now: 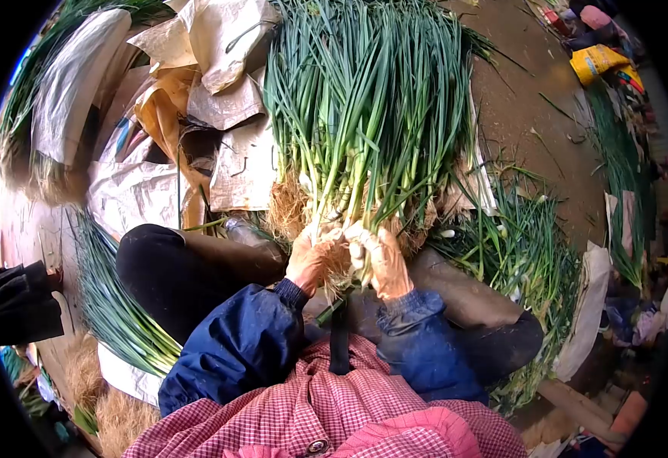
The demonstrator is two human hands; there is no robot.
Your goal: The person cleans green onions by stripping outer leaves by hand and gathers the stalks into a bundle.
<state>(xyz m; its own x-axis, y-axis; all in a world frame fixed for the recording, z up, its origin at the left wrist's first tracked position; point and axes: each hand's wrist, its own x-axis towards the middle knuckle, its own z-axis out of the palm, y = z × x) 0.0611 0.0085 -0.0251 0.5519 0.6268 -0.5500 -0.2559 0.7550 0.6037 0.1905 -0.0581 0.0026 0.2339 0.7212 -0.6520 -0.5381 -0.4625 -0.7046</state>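
Both my hands meet over my lap at the root end of a large heap of long green onions (372, 91). My left hand (309, 259) is closed around the white lower stems and brown roots of some onions. Beside it my right hand (382, 263) has its fingers curled on white stem ends next to those roots. The leaves of the heap point away from me, and the pale stems and roots lie towards me. Tangled brown roots (335, 263) hang between my two hands.
Loose green onions (524, 252) lie to the right of my knee, more (120, 298) to the left. White and brown sacking (242, 168) is spread at the upper left. A wrapped bundle (82, 84) stands far left. A yellow bag (599, 62) is at the upper right.
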